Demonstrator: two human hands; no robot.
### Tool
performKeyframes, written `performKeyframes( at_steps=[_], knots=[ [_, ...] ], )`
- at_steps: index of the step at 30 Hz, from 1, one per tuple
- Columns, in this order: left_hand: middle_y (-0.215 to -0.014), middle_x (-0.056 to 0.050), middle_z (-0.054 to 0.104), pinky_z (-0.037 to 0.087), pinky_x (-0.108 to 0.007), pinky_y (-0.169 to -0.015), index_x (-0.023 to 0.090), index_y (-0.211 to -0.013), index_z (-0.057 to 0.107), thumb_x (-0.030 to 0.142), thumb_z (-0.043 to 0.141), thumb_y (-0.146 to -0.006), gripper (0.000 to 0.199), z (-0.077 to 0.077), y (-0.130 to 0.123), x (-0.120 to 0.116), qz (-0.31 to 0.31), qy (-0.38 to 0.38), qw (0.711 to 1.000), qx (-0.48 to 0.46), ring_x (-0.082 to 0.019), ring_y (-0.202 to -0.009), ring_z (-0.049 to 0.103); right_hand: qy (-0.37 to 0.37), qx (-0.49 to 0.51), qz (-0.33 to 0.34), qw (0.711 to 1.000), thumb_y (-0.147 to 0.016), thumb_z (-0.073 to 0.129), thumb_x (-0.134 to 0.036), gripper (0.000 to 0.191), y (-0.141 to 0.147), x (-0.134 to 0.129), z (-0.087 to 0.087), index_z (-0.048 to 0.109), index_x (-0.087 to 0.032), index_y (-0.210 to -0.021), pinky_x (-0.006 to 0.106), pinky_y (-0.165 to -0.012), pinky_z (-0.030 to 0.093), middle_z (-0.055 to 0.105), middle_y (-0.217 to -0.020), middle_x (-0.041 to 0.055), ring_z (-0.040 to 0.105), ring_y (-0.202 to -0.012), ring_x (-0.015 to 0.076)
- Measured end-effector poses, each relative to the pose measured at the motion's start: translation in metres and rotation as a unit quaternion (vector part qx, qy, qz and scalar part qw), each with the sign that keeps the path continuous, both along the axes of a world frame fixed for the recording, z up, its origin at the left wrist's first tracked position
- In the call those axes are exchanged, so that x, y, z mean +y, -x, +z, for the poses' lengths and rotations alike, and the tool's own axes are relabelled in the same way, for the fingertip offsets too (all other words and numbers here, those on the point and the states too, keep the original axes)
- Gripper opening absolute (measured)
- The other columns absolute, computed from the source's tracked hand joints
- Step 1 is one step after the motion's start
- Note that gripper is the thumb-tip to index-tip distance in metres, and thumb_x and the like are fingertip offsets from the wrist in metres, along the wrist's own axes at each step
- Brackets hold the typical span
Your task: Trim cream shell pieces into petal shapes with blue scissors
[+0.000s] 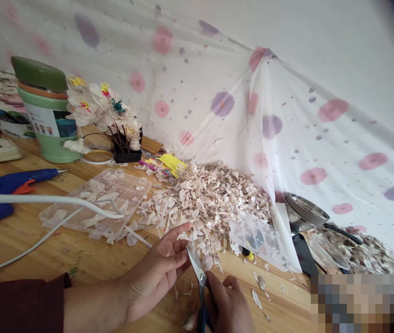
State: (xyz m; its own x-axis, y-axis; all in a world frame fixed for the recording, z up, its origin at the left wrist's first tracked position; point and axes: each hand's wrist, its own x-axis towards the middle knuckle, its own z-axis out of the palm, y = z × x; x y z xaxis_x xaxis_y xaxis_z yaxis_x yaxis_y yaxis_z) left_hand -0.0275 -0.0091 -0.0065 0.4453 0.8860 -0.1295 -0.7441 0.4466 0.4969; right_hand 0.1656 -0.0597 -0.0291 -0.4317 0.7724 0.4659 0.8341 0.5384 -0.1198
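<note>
My right hand (230, 305) is wrapped round the dark handles of a pair of scissors (197, 268), whose metal blades point up and away from me. Just left of the blade tips, my left hand (164, 273) is closed in a pinch, index finger stretched out over the thumb. Whatever lies between its fingertips is too small to make out. Beyond both hands spreads a big heap of dry, pale pinkish petals (214, 199). Loose petals (256, 299) lie on the wooden table (113, 259) to the right of my right hand.
A clear compartment box (96, 203) with petals stands left, crossed by a white cable (61, 200). Behind it are a blue glue gun (16, 181), a green cup (53, 148) and handmade flowers (93, 104) in a black pot. A steel pan (306, 210) sits right.
</note>
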Motion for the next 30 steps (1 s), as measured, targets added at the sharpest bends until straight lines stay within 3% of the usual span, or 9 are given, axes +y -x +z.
performKeyframes(
  at_steps=[7, 12, 23, 26, 30],
  knots=[
    [-0.087, 0.001, 0.066, 0.044, -0.028, -0.091, 0.023, -0.127, 0.057, 0.015, 0.084, -0.068, 0.065, 0.0, 0.0, 0.0, -0.003, 0.003, 1.0, 0.0, -0.013, -0.086, 0.061, 0.001, 0.008, -0.014, 1.0, -0.088, 0.051, -0.027, 0.026, 0.002, -0.002, 0.0, 0.06, -0.018, -0.111, 0.025, -0.054, 0.046, 0.066, -0.056, -0.0004, 0.064, -0.05, 0.0178],
    [-0.091, -0.001, 0.068, 0.044, -0.029, -0.091, 0.023, -0.126, 0.057, 0.017, 0.085, -0.068, 0.065, 0.0, 0.0, 0.0, -0.007, 0.001, 1.0, 0.001, -0.013, -0.088, 0.061, 0.001, 0.0, -0.023, 1.0, -0.088, 0.047, -0.016, 0.026, 0.003, -0.003, 0.001, 0.061, -0.019, -0.111, 0.024, -0.053, 0.045, 0.066, -0.056, -0.0008, 0.063, -0.049, 0.0164],
    [-0.094, -0.002, 0.069, 0.044, -0.027, -0.091, 0.022, -0.127, 0.056, 0.018, 0.085, -0.068, 0.066, -0.001, 0.0, 0.001, -0.01, -0.001, 1.0, -0.002, -0.013, -0.091, 0.062, 0.041, 0.005, 0.0, 0.999, -0.085, 0.053, -0.033, 0.033, -0.004, -0.002, -0.003, 0.06, -0.017, -0.113, 0.024, -0.05, 0.044, 0.062, -0.051, -0.0012, 0.064, -0.053, 0.0192],
    [-0.097, -0.003, 0.069, 0.044, -0.027, -0.091, 0.022, -0.128, 0.056, 0.018, 0.085, -0.068, 0.066, -0.002, 0.001, 0.001, -0.011, -0.005, 1.0, 0.001, -0.013, -0.092, 0.062, 0.048, -0.015, -0.001, 0.999, -0.082, 0.055, -0.03, 0.04, -0.007, -0.003, -0.007, 0.058, -0.015, -0.119, 0.025, -0.049, 0.044, 0.064, -0.053, -0.0005, 0.063, -0.053, 0.0199],
    [-0.092, -0.002, 0.068, 0.044, -0.028, -0.091, 0.023, -0.129, 0.055, 0.017, 0.084, -0.069, 0.067, -0.001, 0.001, 0.001, -0.01, 0.0, 1.0, 0.009, -0.013, -0.089, 0.061, 0.055, -0.057, -0.019, 0.997, -0.078, 0.056, -0.014, 0.038, -0.011, -0.003, -0.013, 0.06, -0.017, -0.115, 0.023, -0.05, 0.045, 0.066, -0.054, -0.0003, 0.063, -0.058, 0.0215]
  ],
)
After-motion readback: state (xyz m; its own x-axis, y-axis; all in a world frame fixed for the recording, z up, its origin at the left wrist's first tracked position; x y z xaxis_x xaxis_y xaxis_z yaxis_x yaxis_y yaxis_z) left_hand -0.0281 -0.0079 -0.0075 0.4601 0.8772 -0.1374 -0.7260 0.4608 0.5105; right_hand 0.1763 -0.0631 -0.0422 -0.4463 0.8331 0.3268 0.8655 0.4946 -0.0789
